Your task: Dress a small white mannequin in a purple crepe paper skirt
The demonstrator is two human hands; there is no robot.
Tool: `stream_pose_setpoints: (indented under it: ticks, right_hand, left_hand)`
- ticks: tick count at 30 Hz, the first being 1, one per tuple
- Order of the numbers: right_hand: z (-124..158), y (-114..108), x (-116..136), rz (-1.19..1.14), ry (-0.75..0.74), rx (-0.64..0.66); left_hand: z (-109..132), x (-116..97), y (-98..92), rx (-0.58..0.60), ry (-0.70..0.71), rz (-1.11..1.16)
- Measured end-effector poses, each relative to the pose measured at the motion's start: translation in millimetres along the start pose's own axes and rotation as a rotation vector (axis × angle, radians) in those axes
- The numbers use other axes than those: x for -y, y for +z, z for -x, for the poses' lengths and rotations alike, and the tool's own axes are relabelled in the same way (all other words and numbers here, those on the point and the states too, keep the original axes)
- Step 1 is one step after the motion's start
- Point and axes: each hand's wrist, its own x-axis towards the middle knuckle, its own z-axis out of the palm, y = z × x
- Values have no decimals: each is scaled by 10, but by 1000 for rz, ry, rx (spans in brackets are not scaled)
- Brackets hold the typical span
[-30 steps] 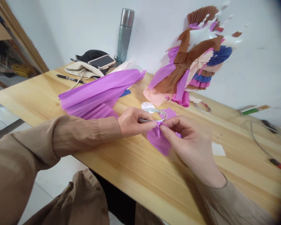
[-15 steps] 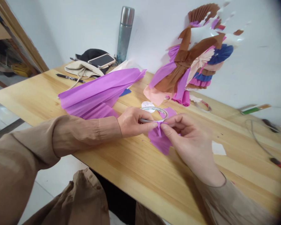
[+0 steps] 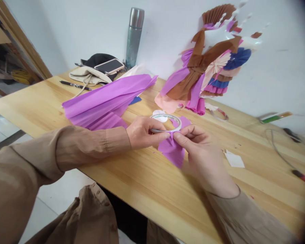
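My left hand [image 3: 143,133] is closed on a thin white tape roll ring [image 3: 179,123] with printed lettering, thumb in front and fingers behind. Purple crepe paper [image 3: 173,154] is gathered at the near right edge of the ring and hangs below it. My right hand [image 3: 205,154] pinches that gathered paper between thumb and curled fingers, right beside the left thumb tip. The paper's contact with the ring is partly hidden by both thumbs. Behind the hands, a larger folded sheet of purple crepe paper [image 3: 104,96] lies on the table.
A figure dressed in brown, purple and blue paper [image 3: 200,74] stands against the wall. At the back are a thermos [image 3: 135,39], a phone [image 3: 109,66] on a cloth bag and a pen [image 3: 75,85]. White paper scraps [image 3: 235,160] and a red-handled tool [image 3: 303,178] lie on the right.
My right hand has shifted slightly, still pinching the purple crepe paper at the ring. The hanging paper has folded a little differently. My left hand keeps its hold.
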Motion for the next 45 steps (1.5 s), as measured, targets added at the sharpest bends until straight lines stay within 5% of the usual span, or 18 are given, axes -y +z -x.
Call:
stream_pose_setpoints:
  ticks: [5,20,31,45]
  right_hand:
    - [-10,13,-42,-134,105,46]
    - [35,-15,-7,161,-201,-95]
    - [104,-26,-27,277,-375,16]
    - [98,1,31,207,-304,-68]
  left_hand:
    - [-3,-16,-4,3,70,2]
    - [1,-27,-5,-7,-101,56]
    - [8,-14,11,-28,-120,84]
    - [3,-35,-16,-22,-73,52]
